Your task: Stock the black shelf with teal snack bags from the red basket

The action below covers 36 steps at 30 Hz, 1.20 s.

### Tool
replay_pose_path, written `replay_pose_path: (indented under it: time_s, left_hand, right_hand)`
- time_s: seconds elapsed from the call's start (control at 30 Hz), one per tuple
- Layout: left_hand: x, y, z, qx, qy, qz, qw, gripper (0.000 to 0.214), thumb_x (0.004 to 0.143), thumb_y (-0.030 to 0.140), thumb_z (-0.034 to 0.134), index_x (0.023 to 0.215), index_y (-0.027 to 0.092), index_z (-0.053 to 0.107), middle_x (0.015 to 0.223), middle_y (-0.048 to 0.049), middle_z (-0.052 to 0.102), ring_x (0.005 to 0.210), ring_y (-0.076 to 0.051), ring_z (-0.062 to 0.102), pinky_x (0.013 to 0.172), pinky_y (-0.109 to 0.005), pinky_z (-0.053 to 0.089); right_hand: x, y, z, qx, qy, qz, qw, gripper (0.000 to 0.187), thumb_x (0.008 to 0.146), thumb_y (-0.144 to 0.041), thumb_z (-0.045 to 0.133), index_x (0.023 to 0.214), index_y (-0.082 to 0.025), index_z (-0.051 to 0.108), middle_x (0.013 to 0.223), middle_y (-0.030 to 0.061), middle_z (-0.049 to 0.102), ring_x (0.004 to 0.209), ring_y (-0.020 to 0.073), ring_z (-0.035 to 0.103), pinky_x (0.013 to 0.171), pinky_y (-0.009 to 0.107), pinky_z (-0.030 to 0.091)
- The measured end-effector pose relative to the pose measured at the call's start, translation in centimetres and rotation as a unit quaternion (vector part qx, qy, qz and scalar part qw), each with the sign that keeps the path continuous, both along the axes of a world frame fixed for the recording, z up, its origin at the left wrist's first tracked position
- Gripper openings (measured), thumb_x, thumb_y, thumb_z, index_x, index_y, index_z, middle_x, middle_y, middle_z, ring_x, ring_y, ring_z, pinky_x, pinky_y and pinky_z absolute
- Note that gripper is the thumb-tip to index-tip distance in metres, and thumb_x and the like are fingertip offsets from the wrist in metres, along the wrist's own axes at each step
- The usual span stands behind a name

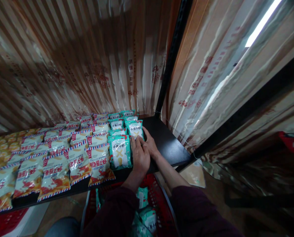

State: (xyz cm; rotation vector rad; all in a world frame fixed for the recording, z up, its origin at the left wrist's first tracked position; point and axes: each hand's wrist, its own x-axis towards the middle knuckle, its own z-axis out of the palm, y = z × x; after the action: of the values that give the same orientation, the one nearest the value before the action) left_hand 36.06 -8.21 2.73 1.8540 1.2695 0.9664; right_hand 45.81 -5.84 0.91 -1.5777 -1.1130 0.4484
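Both hands are at a teal-and-white snack bag [134, 127] standing at the right end of a row of like bags on a black shelf. My left hand [140, 154] presses its closed fingers on the lower front of that bag. On the bag's right edge, my right hand [150, 144] curls its fingers, partly hidden by the left one. Another teal snack bag [119, 152] stands just left of my left hand, with several more behind. Several white-and-red snack bags [100, 162] with striped edges fill the shelf further left.
Below the shelf [165, 133] stands a red basket [159, 194] holding loose teal bags [147, 217]. A black upright post [170, 62] rises at the shelf's back corner. Pleated printed sheeting [87, 56] hangs behind. Yellow packs [5, 148] sit at the far left.
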Motion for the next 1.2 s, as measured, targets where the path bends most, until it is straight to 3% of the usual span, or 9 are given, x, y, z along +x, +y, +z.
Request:
replay_pose_path:
  time_s: [0.33,0.63,0.9,1.2]
  left_hand:
    - [0.0,0.1,-0.5,0.006,-0.012,0.003,1.000,0.053,0.085,0.022,0.039,0.136,0.005,0.041,0.153,-0.0186,0.023,0.143,-0.027,0.015,0.117,-0.046,0.015]
    - [-0.5,-1.1,0.0,0.042,0.029,-0.023,0.998,0.056,0.084,0.017,0.039,0.138,0.002,0.039,0.153,-0.0194,0.021,0.144,-0.026,0.012,0.117,-0.044,0.015]
    - [-1.5,-3.0,-0.9,0.047,0.030,-0.050,0.997,0.050,0.086,0.018,0.036,0.134,0.007,0.045,0.150,-0.0174,0.031,0.142,-0.024,0.021,0.117,-0.043,0.020]
    - [-2.9,-5.9,-1.8,-0.007,0.056,-0.095,0.994,0.044,0.084,0.015,0.038,0.122,0.004,0.057,0.139,-0.0189,0.047,0.132,-0.026,0.041,0.112,-0.042,0.032]
  right_hand:
    - [0.1,0.0,0.0,-0.010,0.000,0.015,1.000,0.061,0.078,-0.040,0.060,0.136,-0.026,0.047,0.133,0.0048,0.057,0.122,0.0270,0.053,0.104,0.045,0.040]
    - [0.1,-1.0,-0.6,-0.010,0.006,0.001,1.000,0.067,0.077,-0.045,0.060,0.139,-0.024,0.043,0.139,0.0072,0.050,0.129,0.0272,0.046,0.109,0.046,0.035]
    - [-0.2,-2.3,-1.2,0.013,0.028,-0.023,0.999,0.060,0.080,-0.049,0.055,0.132,-0.020,0.050,0.134,0.0122,0.055,0.123,0.0253,0.052,0.106,0.045,0.039]
    - [-0.4,-4.7,-1.8,-0.002,0.014,-0.104,0.994,0.040,0.082,-0.033,0.048,0.117,-0.017,0.058,0.116,0.0123,0.066,0.106,0.0216,0.063,0.097,0.041,0.048]
